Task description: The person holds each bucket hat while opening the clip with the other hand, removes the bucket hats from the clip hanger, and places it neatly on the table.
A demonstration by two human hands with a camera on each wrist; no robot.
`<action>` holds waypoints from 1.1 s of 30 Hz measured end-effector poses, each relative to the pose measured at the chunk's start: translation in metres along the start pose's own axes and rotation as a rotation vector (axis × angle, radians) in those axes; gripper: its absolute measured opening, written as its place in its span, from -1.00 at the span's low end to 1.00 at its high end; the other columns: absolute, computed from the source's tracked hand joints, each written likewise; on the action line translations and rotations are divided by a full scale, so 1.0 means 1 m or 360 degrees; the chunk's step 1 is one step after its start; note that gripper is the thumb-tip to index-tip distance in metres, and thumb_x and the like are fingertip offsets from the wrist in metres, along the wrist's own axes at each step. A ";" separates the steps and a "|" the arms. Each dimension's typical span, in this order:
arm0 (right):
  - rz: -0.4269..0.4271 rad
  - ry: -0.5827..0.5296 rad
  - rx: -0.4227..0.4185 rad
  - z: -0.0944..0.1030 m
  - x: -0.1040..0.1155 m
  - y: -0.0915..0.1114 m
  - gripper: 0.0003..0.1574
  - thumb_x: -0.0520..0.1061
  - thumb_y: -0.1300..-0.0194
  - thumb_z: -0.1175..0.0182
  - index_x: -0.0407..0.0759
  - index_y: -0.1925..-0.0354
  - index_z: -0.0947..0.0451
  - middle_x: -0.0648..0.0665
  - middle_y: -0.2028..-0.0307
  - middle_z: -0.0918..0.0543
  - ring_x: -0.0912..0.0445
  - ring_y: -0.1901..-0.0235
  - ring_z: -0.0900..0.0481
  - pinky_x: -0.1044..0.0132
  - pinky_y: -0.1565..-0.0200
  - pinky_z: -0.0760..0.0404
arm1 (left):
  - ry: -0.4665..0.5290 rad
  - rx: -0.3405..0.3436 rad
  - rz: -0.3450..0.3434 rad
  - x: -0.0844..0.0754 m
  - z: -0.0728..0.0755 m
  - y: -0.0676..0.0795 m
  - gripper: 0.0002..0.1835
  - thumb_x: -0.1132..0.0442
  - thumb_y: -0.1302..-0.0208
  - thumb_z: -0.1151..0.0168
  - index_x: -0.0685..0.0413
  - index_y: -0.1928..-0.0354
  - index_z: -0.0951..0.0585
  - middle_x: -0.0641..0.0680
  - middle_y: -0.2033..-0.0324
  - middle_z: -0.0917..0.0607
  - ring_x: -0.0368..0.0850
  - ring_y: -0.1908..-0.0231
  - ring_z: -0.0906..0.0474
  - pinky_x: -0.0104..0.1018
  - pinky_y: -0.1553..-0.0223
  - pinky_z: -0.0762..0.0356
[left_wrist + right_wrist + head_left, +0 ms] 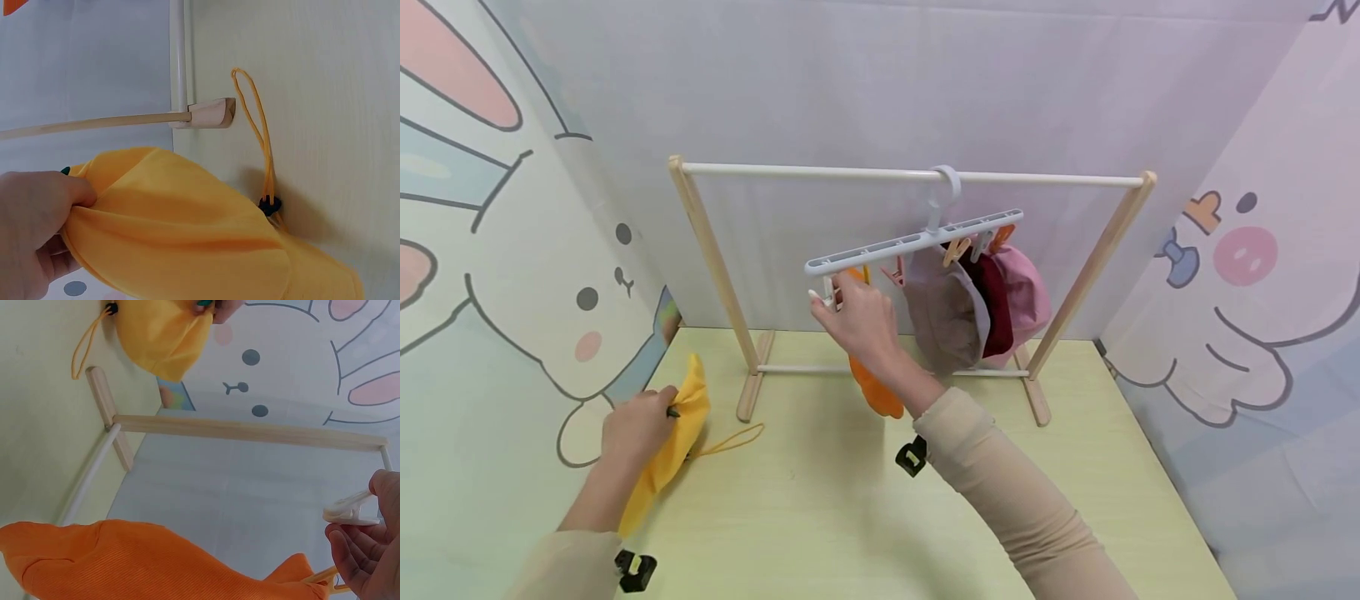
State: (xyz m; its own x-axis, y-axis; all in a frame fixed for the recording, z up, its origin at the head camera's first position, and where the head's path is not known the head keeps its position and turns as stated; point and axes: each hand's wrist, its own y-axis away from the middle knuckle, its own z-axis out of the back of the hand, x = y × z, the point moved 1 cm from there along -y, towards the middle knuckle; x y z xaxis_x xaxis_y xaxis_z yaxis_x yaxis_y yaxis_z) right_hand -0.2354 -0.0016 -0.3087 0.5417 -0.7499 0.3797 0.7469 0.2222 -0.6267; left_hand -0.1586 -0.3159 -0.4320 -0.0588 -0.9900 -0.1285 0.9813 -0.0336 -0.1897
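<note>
My left hand (638, 425) grips the edge of a yellow fabric hat (181, 219) low on the left, just above the table. From the hat trails a looped yellow cord (265, 147) with a black toggle (269, 205). Up at the left end of a pale grey clip hanger (880, 252), my right hand (867, 321) pinches a white clothespin (351, 511) between thumb and fingers. Nothing is between the clothespin's jaws. Beside it an orange cloth item (144, 562) hangs from a yellow clip (322, 575), partly hidden by the right hand in the head view.
The hanger hooks over the white rail (820, 172) of a wooden-legged rack (718, 258). On its right half hang a grey-beige hat (943, 317), a dark red one (997, 308) and a pink one (1028, 292). A pink clip (896, 272) holds nothing.
</note>
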 end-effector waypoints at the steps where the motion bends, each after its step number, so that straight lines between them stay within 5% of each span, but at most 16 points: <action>1: 0.0002 -0.0003 -0.0005 0.000 0.000 0.000 -0.71 0.08 -0.17 -0.16 -0.11 0.36 -0.47 0.04 0.50 -0.62 0.20 0.58 -0.56 0.33 0.58 -0.41 | -0.0004 0.0000 -0.0007 -0.001 -0.002 -0.001 -0.87 0.36 -0.09 -0.15 0.17 0.28 -0.51 0.15 0.62 -0.46 0.11 0.68 -0.38 -0.09 0.75 -0.26; 15: 0.0021 -0.0017 -0.0017 0.001 -0.001 0.001 -0.70 0.08 -0.16 -0.17 -0.13 0.36 -0.48 0.02 0.50 -0.61 0.20 0.59 -0.55 0.36 0.60 -0.39 | -0.0006 -0.0008 0.0040 -0.001 -0.024 -0.003 -0.89 0.37 -0.02 -0.20 0.20 0.36 -0.53 0.14 0.68 -0.46 0.11 0.72 -0.39 -0.07 0.76 -0.26; 33: 0.0010 -0.0020 0.0001 -0.001 -0.001 0.001 -0.71 0.08 -0.16 -0.17 -0.12 0.35 -0.46 0.03 0.50 -0.61 0.22 0.58 -0.55 0.38 0.59 -0.40 | 0.0185 0.0261 0.0303 0.008 -0.057 0.002 -0.83 0.30 -0.06 -0.12 0.19 0.27 -0.51 0.34 0.45 -0.57 0.21 0.54 -0.49 -0.04 0.69 -0.30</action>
State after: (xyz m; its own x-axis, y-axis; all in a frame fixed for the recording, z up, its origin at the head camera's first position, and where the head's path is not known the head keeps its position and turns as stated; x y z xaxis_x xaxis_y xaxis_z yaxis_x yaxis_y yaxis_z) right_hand -0.2357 -0.0012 -0.3109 0.5511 -0.7407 0.3843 0.7437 0.2271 -0.6288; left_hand -0.1672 -0.3164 -0.4888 0.1183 -0.9586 -0.2592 0.9927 0.1204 0.0076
